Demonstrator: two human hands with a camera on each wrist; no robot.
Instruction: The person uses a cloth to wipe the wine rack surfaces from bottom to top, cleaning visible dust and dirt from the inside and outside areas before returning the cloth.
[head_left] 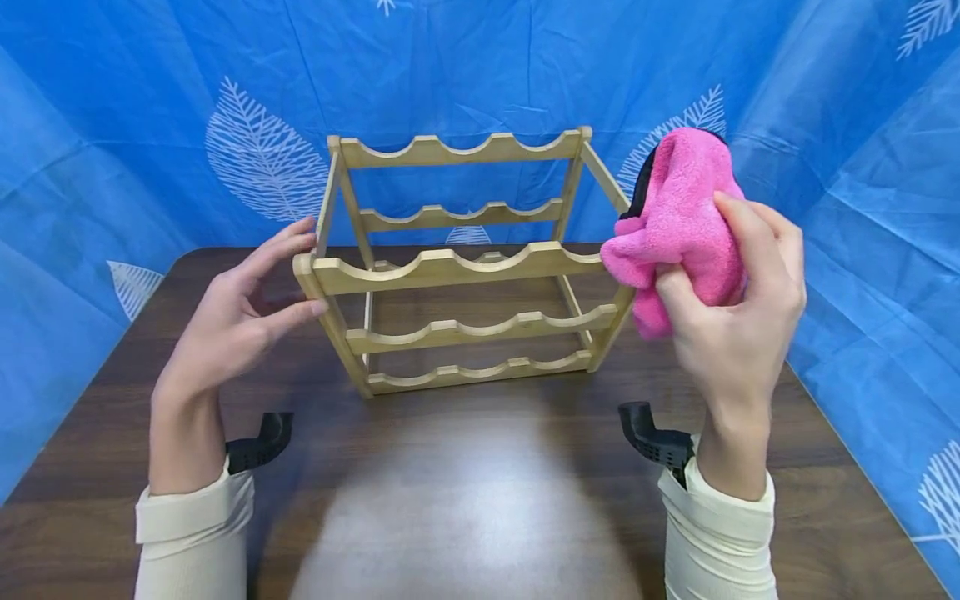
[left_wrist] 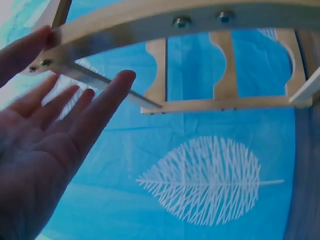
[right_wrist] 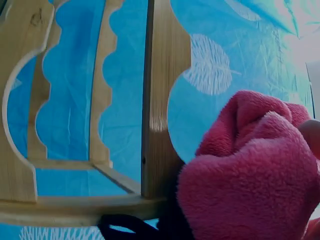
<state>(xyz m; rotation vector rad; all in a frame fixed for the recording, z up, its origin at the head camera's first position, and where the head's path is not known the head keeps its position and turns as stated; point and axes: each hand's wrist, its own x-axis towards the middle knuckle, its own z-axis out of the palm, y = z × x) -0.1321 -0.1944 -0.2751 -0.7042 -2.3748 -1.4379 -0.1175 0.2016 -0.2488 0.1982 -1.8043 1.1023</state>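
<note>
A wooden rack (head_left: 450, 271) with scalloped rails stands on the dark wooden table. At its left front post, my left hand (head_left: 232, 308) has its thumb against the wood and its fingers stretched out by the upper side rail. The left wrist view shows the thumb (left_wrist: 25, 52) at the frame's corner and the palm spread. My right hand (head_left: 742, 317) pinches a bunched, fluffy pink cloth (head_left: 686, 225) with black edging, raised at the rack's right front corner. In the right wrist view the cloth (right_wrist: 250, 175) overlaps the end of a scalloped rail (right_wrist: 162, 100).
A blue curtain (head_left: 450, 67) with white leaf prints hangs behind the table (head_left: 450, 500) and along both sides. Black wrist mounts (head_left: 262, 442) stick out from both cream sleeves. Bright light reflects off the front of the tabletop.
</note>
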